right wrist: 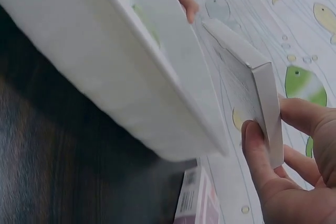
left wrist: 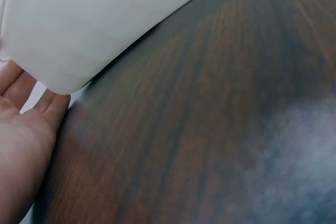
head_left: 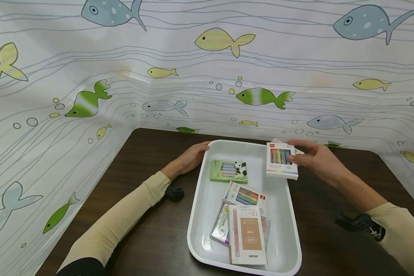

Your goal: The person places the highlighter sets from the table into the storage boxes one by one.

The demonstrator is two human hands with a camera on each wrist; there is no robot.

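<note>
My right hand [head_left: 319, 159] pinches a white crayon box [head_left: 281, 168], thumb on one side and fingers on the other. The box is tilted above the tray's far right corner, its window showing coloured sticks. In the right wrist view its plain side [right wrist: 231, 72] faces the camera. At the far left corner my left hand [head_left: 192, 156] grips the rim of the white tray [head_left: 197, 209]. Fingertips [right wrist: 187, 3] hook over that rim in the right wrist view. Inside the tray lies a green box with a panda [head_left: 229, 171], apart from the other boxes.
Nearer in the tray, a white box [head_left: 248, 235] marked 12 overlaps another crayon box [head_left: 246, 194] and a clear-fronted pack [head_left: 221, 226]. Outside the tray's far right corner, a pinkish box [right wrist: 197, 198] is on the dark table [head_left: 151, 230]. Fish-print sheeting [head_left: 207, 88] surrounds the table.
</note>
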